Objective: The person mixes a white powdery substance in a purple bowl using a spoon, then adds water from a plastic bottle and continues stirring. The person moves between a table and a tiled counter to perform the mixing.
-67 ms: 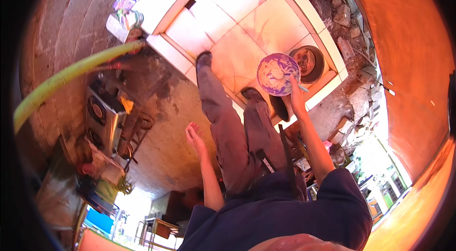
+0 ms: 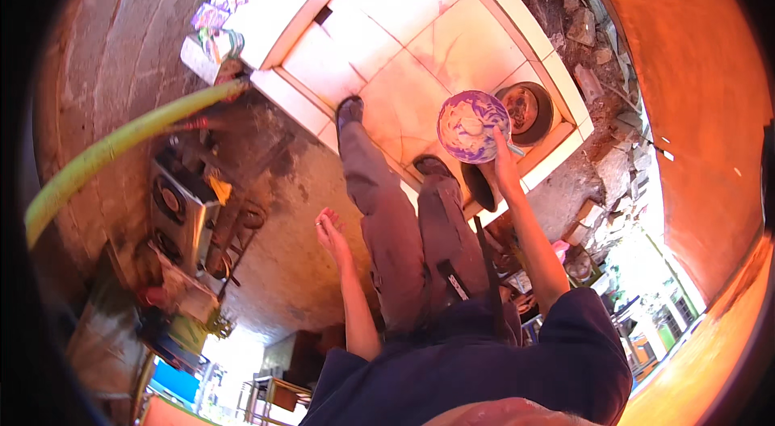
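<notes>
My right hand (image 2: 502, 153) grips the rim of a round bowl (image 2: 462, 121) with a purple and white pattern, held over the tiled floor. Pale smears cover the bowl's inside, and a short light-coloured handle juts out beside my fingers. Just right of the bowl, a dark round pot (image 2: 542, 132) with brownish contents stands in the corner of the tiles. My left hand (image 2: 331, 234) hangs beside my left leg, its fingers loosely curled and a little apart, with nothing visible in it.
My shoes stand on a white tiled area (image 2: 387, 31) with a raised edge. A dark rounded object (image 2: 479, 186) lies beside my right foot. Leftward are a two-burner stove (image 2: 179, 208) and a thick yellow-green pole (image 2: 133, 139). Rubble (image 2: 581, 27) lines an orange wall (image 2: 686, 103) at right.
The floor, pot and stove have shifted slightly in the picture as my view moves. Both hands and the bowl keep nearly the same place.
</notes>
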Motion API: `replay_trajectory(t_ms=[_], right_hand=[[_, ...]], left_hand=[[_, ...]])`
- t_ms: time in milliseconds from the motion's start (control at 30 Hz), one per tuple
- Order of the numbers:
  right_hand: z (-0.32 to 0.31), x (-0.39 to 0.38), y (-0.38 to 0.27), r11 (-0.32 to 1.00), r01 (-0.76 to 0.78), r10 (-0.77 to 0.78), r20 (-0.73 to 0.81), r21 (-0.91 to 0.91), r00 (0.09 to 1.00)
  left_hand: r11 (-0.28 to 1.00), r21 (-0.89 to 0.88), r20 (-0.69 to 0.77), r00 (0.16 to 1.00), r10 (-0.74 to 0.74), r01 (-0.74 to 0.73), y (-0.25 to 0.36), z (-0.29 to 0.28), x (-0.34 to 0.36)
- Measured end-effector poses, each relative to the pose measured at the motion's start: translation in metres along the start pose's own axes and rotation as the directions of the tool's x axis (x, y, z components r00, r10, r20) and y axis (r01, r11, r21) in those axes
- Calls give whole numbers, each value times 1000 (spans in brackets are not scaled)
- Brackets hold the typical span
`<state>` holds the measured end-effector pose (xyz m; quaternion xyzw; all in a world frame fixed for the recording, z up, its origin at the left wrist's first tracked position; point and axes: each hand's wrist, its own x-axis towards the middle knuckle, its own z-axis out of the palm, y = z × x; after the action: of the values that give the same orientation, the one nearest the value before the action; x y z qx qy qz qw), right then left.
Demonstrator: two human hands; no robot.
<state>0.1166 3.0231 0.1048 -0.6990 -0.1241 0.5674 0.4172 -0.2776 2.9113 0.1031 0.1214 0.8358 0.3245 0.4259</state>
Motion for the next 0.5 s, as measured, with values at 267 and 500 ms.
replay_trajectory(t_ms=[267, 500], right_hand=[[89, 145, 11, 997, -43, 52, -147, 59, 988], [174, 251, -31, 910, 6, -15, 19, 414, 1000]], left_hand=[[928, 202, 647, 754, 115, -314, 165, 140, 178], [919, 272, 831, 551, -74, -286, 246, 295, 237]])
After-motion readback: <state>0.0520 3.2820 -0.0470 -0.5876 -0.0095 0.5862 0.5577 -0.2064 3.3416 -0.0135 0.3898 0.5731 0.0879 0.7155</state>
